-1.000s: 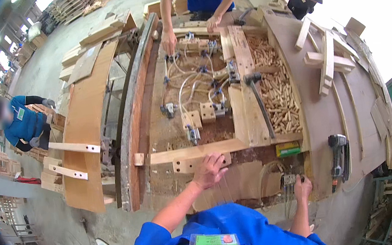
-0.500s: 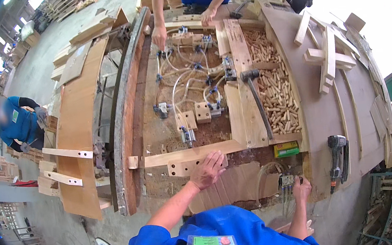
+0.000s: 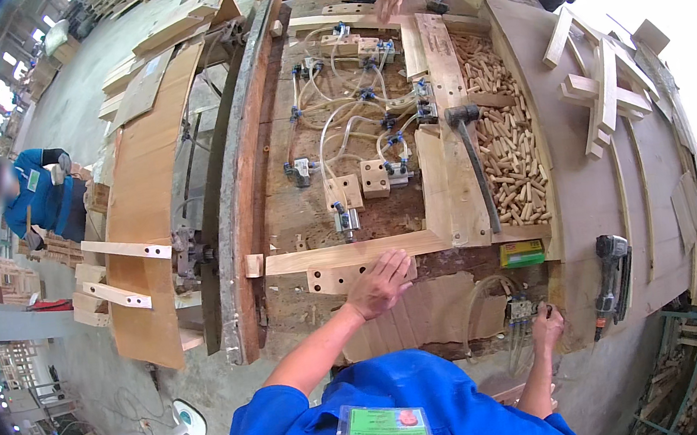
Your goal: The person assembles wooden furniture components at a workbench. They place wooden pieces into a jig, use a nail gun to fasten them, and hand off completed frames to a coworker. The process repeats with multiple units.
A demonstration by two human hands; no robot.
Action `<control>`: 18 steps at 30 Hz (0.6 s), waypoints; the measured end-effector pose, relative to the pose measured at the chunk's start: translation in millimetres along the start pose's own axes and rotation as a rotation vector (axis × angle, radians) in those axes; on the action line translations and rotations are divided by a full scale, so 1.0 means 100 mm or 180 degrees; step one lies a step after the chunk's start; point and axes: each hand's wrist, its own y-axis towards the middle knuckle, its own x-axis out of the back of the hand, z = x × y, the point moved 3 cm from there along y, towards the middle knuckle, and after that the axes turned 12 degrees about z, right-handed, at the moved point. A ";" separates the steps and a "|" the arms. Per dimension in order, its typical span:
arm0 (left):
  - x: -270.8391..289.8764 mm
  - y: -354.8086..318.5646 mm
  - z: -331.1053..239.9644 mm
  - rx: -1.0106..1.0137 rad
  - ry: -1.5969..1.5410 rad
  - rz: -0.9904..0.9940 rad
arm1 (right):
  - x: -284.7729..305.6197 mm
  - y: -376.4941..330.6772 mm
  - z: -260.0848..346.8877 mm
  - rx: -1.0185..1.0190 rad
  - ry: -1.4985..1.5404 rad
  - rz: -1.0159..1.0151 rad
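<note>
My left hand lies flat, fingers stretched out, on a wooden block with drilled holes and reaches the light wooden rail beside it. That rail meets a side rail at the near right corner of a frame. At the bench's near edge my right hand is closed around the small dark lever of an air valve with clear hoses. Inside the frame are air cylinders, drilled wooden blocks and looping clear tubes with blue fittings.
A mallet lies beside a bin of wooden dowels. A green and yellow box and a nail gun sit to the right. Across the bench is a co-worker's hand; another person stands left.
The co-worker's hands across the bench have drawn back from the tubing and frame. My hands keep their places on the block and valve; the whole view has shifted slightly.
</note>
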 end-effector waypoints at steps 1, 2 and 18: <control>0.01 0.00 0.00 0.0000 -0.0022 -0.0006 | 0.00 0.00 -0.02 0.0107 -0.0110 -0.0075; 0.01 -0.01 0.00 0.0012 -0.0024 -0.0008 | -0.03 0.01 0.00 0.0071 -0.0068 -0.0039; 0.13 -0.01 -0.06 -0.0045 0.0087 -0.0034 | 0.03 0.00 0.12 -0.0338 -0.0116 0.0145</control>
